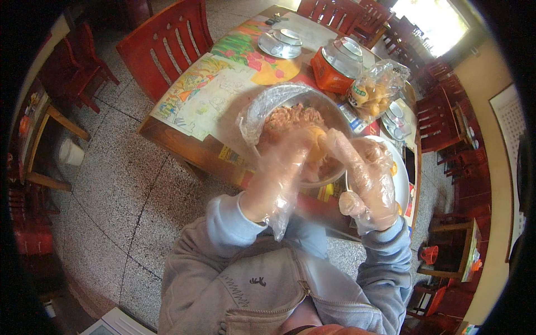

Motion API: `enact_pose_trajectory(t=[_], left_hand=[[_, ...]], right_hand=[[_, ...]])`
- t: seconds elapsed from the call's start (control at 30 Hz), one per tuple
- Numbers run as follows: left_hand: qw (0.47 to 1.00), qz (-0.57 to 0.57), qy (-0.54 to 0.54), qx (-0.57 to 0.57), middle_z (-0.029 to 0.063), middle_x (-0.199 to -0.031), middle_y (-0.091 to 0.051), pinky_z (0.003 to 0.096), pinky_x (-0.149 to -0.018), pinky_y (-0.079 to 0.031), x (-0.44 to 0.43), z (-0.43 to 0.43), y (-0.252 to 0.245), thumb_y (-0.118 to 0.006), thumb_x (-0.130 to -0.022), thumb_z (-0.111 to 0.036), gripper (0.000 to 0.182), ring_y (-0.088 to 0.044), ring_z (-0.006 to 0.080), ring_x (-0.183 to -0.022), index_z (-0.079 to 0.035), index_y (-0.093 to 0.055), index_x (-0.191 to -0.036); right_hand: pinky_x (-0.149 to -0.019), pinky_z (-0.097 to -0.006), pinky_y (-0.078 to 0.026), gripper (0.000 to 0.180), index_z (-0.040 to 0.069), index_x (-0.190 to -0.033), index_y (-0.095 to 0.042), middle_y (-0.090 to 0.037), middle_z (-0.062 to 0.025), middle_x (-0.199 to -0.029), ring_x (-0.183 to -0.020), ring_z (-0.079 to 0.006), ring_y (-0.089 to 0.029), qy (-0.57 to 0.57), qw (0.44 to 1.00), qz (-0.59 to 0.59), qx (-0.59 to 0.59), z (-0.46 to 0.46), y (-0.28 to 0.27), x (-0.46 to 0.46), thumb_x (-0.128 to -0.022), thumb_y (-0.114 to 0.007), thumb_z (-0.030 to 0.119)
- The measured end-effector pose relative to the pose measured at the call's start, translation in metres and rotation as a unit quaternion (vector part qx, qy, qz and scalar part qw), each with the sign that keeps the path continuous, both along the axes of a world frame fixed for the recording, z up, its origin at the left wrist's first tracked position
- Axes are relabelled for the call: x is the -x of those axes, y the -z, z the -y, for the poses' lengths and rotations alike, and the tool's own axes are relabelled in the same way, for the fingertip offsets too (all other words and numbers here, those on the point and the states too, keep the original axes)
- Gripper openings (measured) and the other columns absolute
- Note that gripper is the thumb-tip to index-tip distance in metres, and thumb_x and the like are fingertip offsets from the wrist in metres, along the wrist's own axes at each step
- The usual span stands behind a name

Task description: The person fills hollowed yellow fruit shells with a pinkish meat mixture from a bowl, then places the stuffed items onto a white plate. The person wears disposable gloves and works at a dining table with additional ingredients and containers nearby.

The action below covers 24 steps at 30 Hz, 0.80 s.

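A large bowl [333, 111] of minced meat [289, 117] stands at the table's near edge, clear plastic film [261, 106] bunched along its left rim. Over the meat, my left hand [278, 167], in a thin clear plastic glove, holds a golden piece [317, 140] that looks like a fried tofu puff. My right hand [372, 173], gloved the same way, reaches a fingertip to this piece. It also grips a metal spoon [346, 181], with a pinkish lump [352, 204] at its lower end. Fingers partly hide the puff and spoon.
A white plate [403, 176] with golden pieces lies under my right hand. Beyond it are a plastic bag of golden puffs [372, 96], an orange box [331, 73] and wrapped tableware [280, 43]. A red wooden chair [165, 46] stands at the table's left side.
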State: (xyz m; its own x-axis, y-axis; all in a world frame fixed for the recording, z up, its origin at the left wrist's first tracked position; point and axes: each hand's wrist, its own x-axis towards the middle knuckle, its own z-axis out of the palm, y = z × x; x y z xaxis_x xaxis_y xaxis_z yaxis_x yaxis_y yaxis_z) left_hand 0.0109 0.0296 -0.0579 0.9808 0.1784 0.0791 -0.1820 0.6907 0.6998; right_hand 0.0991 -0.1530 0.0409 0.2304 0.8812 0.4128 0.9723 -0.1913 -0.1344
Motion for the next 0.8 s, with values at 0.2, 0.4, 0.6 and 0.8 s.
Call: enact_pose_trajectory(t=[0.2,0.4,0.6,0.8], left_hand=[[0.989,0.019,-0.082,-0.124,0.0062,-0.126,-0.067,0.0283,-0.092,-0.053,0.003,-0.006,0.000,-0.058,-0.112,-0.033,0.041,-0.064,0.0131,-0.109,-0.004,-0.061,-0.141],[0.998,-0.031,-0.044,-0.029,0.0108,-0.125,-0.069,0.0304,-0.086,-0.056,0.008,-0.017,-0.006,-0.056,-0.113,-0.035,0.043,-0.065,0.0150,-0.102,-0.003,-0.059,-0.140],[0.980,-0.044,-0.015,0.193,0.0280,-0.131,-0.066,0.0322,-0.088,-0.057,0.015,-0.035,-0.012,-0.056,-0.112,-0.036,0.048,-0.065,0.0227,-0.104,0.002,-0.055,-0.141],[0.987,-0.075,-0.082,0.119,0.0252,-0.132,-0.066,0.0315,-0.088,-0.056,0.024,-0.037,-0.013,-0.058,-0.112,-0.038,0.052,-0.064,0.0217,-0.098,0.002,-0.054,-0.144]], right_hand=[[-0.085,-0.0515,-0.045,0.098,0.006,-0.152,-0.057,-0.074,-0.0232,-0.113,-0.097,-0.0392,-0.065,-0.018,1.000,-0.002,0.000,0.000,-0.012,-0.002,-0.095,-0.040,0.084],[-0.096,-0.0489,-0.050,0.061,0.002,-0.149,-0.058,-0.075,-0.0270,-0.115,-0.102,-0.0401,-0.069,-0.005,0.927,-0.300,-0.225,-0.010,-0.004,0.001,-0.112,-0.042,0.048],[-0.084,-0.0498,-0.053,0.034,0.002,-0.124,-0.068,-0.072,-0.0248,-0.094,-0.090,-0.0412,-0.069,0.121,0.975,-0.184,0.035,-0.015,0.020,-0.067,-0.102,-0.060,0.026],[-0.072,-0.0540,-0.056,0.015,0.007,-0.094,-0.075,-0.071,-0.0209,-0.078,-0.078,-0.0427,-0.071,0.125,0.967,0.070,0.210,-0.025,0.048,-0.096,-0.084,-0.065,0.010]])
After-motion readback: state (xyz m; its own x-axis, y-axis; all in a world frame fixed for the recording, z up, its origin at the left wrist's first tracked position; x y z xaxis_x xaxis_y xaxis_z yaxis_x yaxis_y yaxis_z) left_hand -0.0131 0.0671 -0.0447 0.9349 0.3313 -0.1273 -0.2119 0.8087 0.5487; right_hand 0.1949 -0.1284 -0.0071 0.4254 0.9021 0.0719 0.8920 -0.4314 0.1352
